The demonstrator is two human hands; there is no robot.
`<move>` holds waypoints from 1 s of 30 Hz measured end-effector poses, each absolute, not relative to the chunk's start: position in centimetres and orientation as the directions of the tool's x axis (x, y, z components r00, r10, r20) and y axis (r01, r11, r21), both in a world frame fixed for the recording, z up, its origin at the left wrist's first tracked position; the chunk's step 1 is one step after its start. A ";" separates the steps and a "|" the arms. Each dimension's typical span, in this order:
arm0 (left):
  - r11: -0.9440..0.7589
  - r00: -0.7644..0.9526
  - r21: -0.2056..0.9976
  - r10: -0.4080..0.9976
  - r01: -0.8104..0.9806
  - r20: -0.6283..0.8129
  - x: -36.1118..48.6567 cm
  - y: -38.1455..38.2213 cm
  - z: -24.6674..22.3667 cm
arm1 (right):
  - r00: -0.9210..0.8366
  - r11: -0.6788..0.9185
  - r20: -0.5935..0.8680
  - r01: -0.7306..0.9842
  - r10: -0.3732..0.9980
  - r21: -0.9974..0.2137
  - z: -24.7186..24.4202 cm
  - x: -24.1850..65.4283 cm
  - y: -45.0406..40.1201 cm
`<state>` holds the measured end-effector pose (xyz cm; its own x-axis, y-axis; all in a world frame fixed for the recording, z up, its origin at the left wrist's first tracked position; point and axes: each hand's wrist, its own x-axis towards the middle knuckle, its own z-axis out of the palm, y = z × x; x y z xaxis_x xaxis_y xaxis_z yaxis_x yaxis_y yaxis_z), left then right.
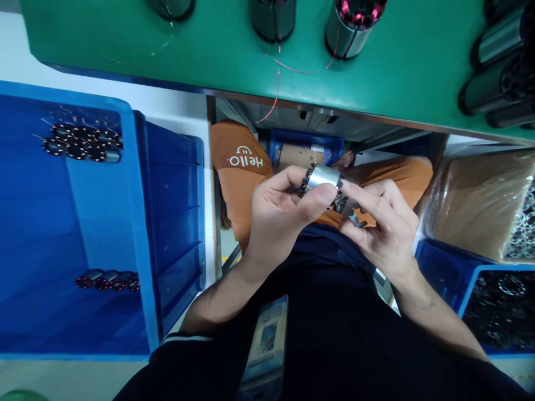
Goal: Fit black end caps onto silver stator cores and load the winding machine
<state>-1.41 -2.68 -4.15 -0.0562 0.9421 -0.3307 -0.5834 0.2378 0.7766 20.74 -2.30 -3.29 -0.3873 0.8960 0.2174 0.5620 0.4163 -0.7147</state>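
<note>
My left hand (284,209) is closed around a motor stator (324,176), a short silver cylinder with black toothed ends, held above my lap. The thumb lies across its near side and the fingers wrap behind. My right hand (382,223) is at the stator's right end, with the index fingertip touching the black end. Between the right thumb and fingers sits a small grey metal tool (350,210), its head close beside the stator. It looks like small nippers, but the fingers cover most of it.
A green bench (234,61) ahead carries wound stators (353,30) with loose pink wire (277,92) over its edge. On the left, a blue crate (140,234) holds stators in rows. To the right are a bagged cardboard box (472,200) and a blue bin (466,292) of black parts.
</note>
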 end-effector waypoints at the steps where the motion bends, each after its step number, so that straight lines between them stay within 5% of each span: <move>1: 0.231 -0.099 0.785 0.932 -0.575 -0.348 -1.1 -2.7 -4.3 | -0.395 0.389 0.179 0.554 0.901 -0.735 -3.3 20.7 -2.3; 8: 0.272 -0.418 0.800 0.738 -0.535 -0.530 -1.6 -5.3 -6.2 | -0.443 0.156 -0.133 0.557 0.887 -0.816 -5.2 19.9 -2.9; 11: 0.250 -0.494 0.888 0.757 -0.387 -0.428 -7.1 -8.6 -5.2 | -0.439 0.075 -0.285 0.641 0.852 -0.764 -6.8 20.2 -3.0; 15: 0.172 -0.625 0.956 0.780 0.239 0.016 -18.6 -12.7 -2.3 | -0.436 0.097 -0.348 0.727 0.830 -0.680 -9.7 22.0 -2.8; 18: 0.367 -0.623 0.667 0.759 0.649 0.189 -26.9 -12.9 -2.2 | -0.490 0.146 -0.368 0.733 0.790 -0.664 -11.8 23.3 -2.7; 24: 0.534 -0.623 0.532 0.782 0.657 -0.016 -34.7 -7.5 -9.5 | -0.581 0.246 -0.326 0.695 0.745 -0.675 -14.2 23.6 -2.3; 30: 0.582 -0.630 0.519 0.770 0.627 -0.103 -35.4 -4.1 -14.6 | -0.622 0.258 -0.380 0.695 0.685 -0.671 -14.9 24.8 -2.4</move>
